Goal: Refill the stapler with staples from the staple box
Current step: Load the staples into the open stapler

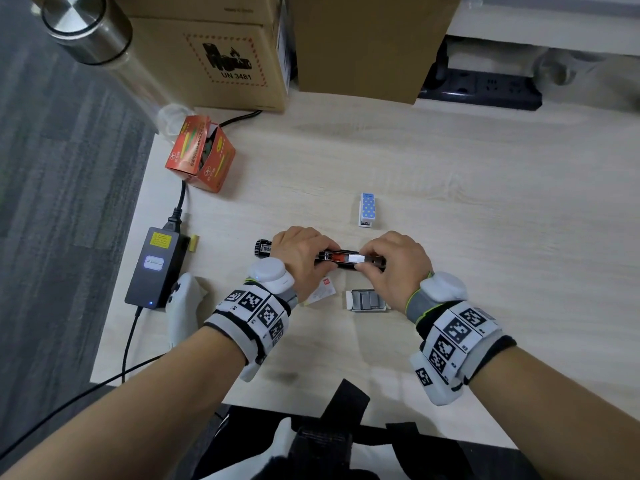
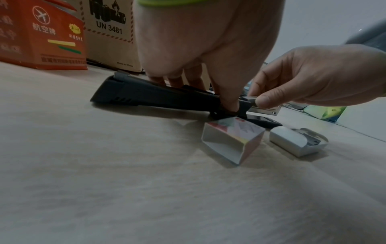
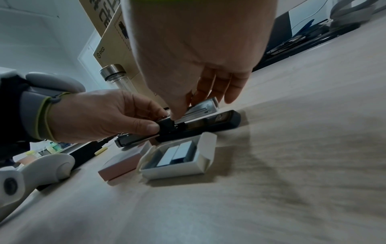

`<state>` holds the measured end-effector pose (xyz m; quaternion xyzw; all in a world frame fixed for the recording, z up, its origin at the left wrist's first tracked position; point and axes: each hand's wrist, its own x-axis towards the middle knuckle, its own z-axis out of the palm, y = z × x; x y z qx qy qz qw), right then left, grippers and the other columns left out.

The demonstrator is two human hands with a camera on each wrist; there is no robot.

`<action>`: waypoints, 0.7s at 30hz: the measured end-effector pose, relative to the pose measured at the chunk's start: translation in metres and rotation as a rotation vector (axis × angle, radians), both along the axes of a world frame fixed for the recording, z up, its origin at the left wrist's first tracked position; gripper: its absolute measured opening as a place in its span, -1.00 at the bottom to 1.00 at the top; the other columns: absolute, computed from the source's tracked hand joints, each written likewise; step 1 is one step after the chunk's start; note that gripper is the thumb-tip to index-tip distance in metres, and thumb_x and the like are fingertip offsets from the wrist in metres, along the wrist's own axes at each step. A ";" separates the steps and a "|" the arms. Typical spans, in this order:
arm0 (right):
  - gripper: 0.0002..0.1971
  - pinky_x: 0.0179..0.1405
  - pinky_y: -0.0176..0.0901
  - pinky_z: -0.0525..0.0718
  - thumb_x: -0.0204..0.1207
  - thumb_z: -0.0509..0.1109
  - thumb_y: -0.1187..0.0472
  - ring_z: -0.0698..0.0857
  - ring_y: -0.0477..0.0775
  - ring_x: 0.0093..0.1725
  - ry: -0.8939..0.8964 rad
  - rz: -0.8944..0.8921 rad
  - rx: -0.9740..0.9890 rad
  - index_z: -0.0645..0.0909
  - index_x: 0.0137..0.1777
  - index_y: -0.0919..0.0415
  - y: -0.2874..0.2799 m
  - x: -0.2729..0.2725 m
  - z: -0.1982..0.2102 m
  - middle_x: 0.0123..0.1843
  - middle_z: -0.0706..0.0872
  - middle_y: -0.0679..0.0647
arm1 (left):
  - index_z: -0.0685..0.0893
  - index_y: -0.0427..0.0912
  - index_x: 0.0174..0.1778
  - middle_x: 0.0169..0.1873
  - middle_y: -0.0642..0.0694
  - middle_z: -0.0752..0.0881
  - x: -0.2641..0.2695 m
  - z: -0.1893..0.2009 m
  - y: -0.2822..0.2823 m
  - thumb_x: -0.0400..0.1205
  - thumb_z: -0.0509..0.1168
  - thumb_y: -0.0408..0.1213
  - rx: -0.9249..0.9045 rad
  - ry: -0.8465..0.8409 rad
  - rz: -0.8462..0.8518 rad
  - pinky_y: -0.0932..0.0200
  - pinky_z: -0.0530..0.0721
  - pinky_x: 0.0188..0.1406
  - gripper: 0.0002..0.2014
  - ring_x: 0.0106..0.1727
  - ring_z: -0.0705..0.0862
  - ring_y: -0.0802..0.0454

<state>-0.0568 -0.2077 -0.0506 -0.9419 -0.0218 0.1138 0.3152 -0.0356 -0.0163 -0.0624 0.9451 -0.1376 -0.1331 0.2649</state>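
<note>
I see the pale wood-grain surface (image 1: 485, 237) carrying the long black stapler (image 1: 341, 259), opened flat, its metal staple channel exposed. My left hand (image 1: 304, 258) has its grip closed around the stapler's middle, thumb pressing the near side. My right hand (image 1: 394, 265) pinches a short grey strip of staples (image 2: 248, 98) at the channel. Just nearer me sits the small white open staple box (image 1: 367, 300), staples inside, beside its slipped-off white printed sleeve (image 2: 231, 140).

A pale wood-grain desk (image 1: 450, 174) stood over grey carpet (image 1: 62, 161) at left; a white wall (image 3: 41, 38) rose beyond.
</note>
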 end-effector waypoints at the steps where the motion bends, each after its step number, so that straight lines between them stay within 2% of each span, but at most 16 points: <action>1: -0.84 -0.09 -0.05 0.52 0.32 0.56 0.13 0.61 0.19 -0.12 0.014 0.000 -0.001 0.71 -0.12 0.07 0.001 0.001 -0.001 -0.16 0.68 0.07 | 0.73 0.09 0.03 -0.07 0.07 0.72 0.000 0.000 0.000 0.49 0.43 -0.09 0.001 0.001 -0.002 0.13 0.29 0.07 -0.80 0.10 0.58 -0.06; 5: -0.72 0.00 -0.01 0.52 0.29 0.58 0.09 0.60 0.20 -0.03 0.046 0.011 -0.027 0.69 -0.01 0.08 0.003 0.001 -0.004 -0.06 0.68 0.10 | 0.72 0.08 0.04 -0.04 0.07 0.72 0.000 0.000 0.000 0.49 0.43 -0.10 0.003 0.001 0.002 0.13 0.28 0.09 -0.79 0.12 0.57 -0.05; 7: -0.73 -0.05 -0.07 0.47 0.26 0.60 0.11 0.59 0.18 -0.06 -0.010 0.001 -0.023 0.67 -0.06 0.09 0.001 -0.003 -0.004 -0.07 0.66 0.08 | 0.72 0.08 0.05 -0.03 0.07 0.72 0.000 0.001 0.000 0.50 0.42 -0.10 0.005 0.007 0.004 0.12 0.29 0.12 -0.79 0.13 0.56 -0.05; 10: -0.79 -0.09 -0.03 0.50 0.22 0.62 0.14 0.57 0.17 -0.08 -0.100 -0.008 -0.022 0.67 -0.19 0.10 -0.005 -0.012 -0.003 -0.07 0.64 0.05 | 0.71 0.10 0.05 -0.03 0.08 0.71 -0.001 0.001 0.001 0.51 0.41 -0.08 0.007 0.010 0.000 0.09 0.31 0.15 -0.80 0.15 0.55 -0.04; 15: -0.76 0.00 -0.04 0.44 0.24 0.61 0.09 0.57 0.20 0.00 -0.082 0.029 -0.060 0.73 -0.10 0.08 -0.007 -0.019 -0.009 0.05 0.65 0.08 | 0.70 0.09 0.08 -0.02 0.05 0.70 -0.002 0.003 0.000 0.51 0.40 -0.09 0.019 0.015 -0.006 0.14 0.25 0.13 -0.78 0.15 0.55 -0.06; 19: -0.80 -0.03 -0.04 0.46 0.29 0.56 0.17 0.58 0.21 0.00 -0.123 0.023 -0.053 0.71 -0.08 0.09 -0.010 -0.021 -0.005 0.03 0.65 0.08 | 0.63 0.00 0.22 0.08 -0.06 0.66 -0.009 0.008 -0.003 0.44 0.46 -0.10 0.039 -0.089 -0.050 0.02 0.38 0.16 -0.58 0.14 0.57 -0.15; 21: -0.83 -0.06 -0.05 0.48 0.32 0.51 0.22 0.57 0.19 -0.03 -0.172 0.009 -0.030 0.69 -0.09 0.09 -0.016 -0.025 -0.003 -0.01 0.65 0.06 | 0.63 -0.03 0.16 0.06 -0.08 0.65 -0.019 0.014 -0.008 0.43 0.46 -0.11 0.025 -0.170 -0.061 0.02 0.38 0.06 -0.62 0.09 0.56 -0.15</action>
